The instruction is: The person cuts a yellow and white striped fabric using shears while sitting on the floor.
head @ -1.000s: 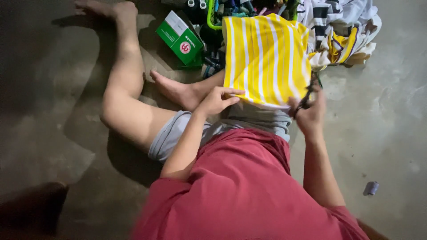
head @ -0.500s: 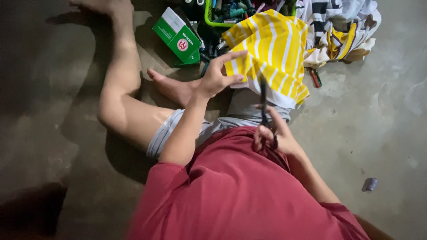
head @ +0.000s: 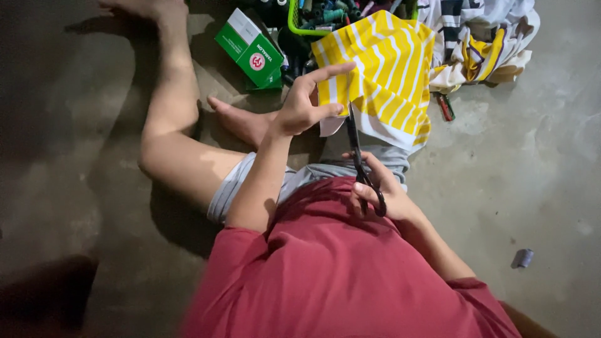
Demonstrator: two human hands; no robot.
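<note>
The left hand (head: 305, 106) pinches the near edge of the yellow-and-white striped fabric (head: 382, 75), which spreads beyond its fingers. The right hand (head: 375, 191) grips black scissors (head: 358, 156), their blades pointing up at that edge.

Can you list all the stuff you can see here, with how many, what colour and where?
striped cloth: one, yellow and white, held up over the lap
scissors: one pair, black, blades at the cloth's lower edge
box: one, green and white, on the floor by the foot
basket: one, green rim, top centre, holding thread spools
clothes pile: one heap, white, black and yellow, top right
small spool: one, grey-blue, on the floor at right
floor: grey concrete
left hand: grips the cloth's edge
right hand: fingers in the scissors' handles
</note>
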